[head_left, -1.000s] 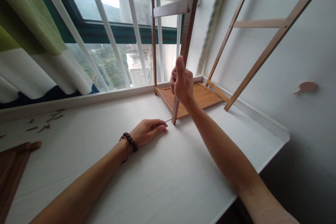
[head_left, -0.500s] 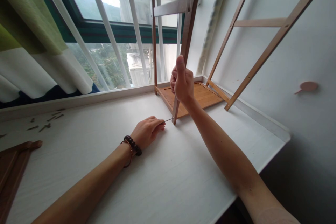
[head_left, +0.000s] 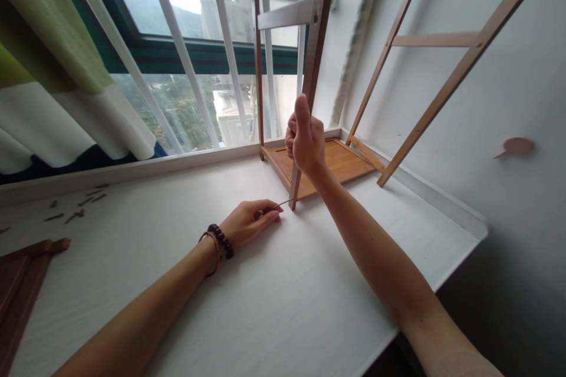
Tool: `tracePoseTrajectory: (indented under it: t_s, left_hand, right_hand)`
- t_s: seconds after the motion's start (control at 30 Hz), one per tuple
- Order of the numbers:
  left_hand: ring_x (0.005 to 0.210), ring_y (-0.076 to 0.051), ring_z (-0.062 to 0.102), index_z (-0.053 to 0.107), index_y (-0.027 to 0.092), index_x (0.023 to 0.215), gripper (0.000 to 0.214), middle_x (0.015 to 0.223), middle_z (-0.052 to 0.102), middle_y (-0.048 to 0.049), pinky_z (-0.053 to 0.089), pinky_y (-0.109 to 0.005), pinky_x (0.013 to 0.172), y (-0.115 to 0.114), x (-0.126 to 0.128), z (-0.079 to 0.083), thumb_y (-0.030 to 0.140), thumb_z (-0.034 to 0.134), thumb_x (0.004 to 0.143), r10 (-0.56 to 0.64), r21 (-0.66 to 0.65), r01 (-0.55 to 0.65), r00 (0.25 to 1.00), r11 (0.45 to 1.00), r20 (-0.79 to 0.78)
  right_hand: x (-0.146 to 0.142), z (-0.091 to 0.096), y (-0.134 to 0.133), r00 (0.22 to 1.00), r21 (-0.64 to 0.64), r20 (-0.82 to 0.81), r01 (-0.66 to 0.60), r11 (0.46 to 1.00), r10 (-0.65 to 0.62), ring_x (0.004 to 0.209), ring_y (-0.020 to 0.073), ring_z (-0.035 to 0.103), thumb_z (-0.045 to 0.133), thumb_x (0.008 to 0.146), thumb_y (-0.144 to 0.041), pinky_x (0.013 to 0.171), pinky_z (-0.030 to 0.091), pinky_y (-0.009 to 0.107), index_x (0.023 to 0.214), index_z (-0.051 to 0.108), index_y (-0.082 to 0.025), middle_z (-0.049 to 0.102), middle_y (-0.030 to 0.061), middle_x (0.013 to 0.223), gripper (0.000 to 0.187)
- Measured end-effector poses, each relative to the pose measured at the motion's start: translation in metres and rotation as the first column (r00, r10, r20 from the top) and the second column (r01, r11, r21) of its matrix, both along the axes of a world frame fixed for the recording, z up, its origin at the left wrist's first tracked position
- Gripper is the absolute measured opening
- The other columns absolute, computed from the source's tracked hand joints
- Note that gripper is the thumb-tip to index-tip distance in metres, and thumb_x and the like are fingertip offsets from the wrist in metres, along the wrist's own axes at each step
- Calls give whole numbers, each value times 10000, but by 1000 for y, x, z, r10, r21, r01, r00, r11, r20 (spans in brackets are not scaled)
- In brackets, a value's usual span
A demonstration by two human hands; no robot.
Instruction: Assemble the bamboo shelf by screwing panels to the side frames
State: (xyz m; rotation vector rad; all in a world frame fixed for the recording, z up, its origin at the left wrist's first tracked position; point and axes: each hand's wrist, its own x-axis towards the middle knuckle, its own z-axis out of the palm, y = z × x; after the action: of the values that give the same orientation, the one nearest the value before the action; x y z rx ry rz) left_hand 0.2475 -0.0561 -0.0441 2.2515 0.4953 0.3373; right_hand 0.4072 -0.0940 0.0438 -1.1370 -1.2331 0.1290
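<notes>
My left hand, with dark beads at its wrist, pinches a thin metal driver; most of its handle end is hidden in the fingers. The driver's tip meets the outer side of a wooden post near its foot. Higher up, my right hand is closed around the same post, thumb pointing up along it. The post belongs to an upright side frame that stands against a flat wooden shelf panel. A second side frame leans outward at the panel's right end.
Several loose screws lie on the white tabletop at the left. Another brown wooden panel is at the left edge. A raised ledge runs along the window side. Behind it are railings and a curtain.
My left fingers have shifted around the driver, uncovering more of its shaft and part of its handle end. My right hand still grips the post in the same place.
</notes>
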Motion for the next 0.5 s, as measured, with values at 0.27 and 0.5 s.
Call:
tracePoseTrajectory:
  t_s: [0.27, 0.5]
  left_hand:
    - [745, -157, 617, 665, 190, 881, 270, 817, 707, -39, 460, -271, 718, 3, 0, -8, 332, 436, 877, -21, 404, -25, 994, 915, 109]
    - [766, -158, 616, 639, 181, 914, 256, 813, 708, -32, 451, -281, 743, 2, 1, -11, 285, 407, 892, -26, 419, -22, 994, 908, 106]
  right_hand:
    - [-2, 3, -3, 998, 14, -58, -20, 1000, 20, 429, 61, 353, 173, 886, -637, 359, 328, 191, 578, 259, -219, 285, -22, 558, 527]
    - [-1, 0, 0, 994, 14, -102, -25, 1000, 27, 466, 81, 404, 202, 888, -630, 394, 388, 213, 601, 346, -208, 336, -10, 566, 531]
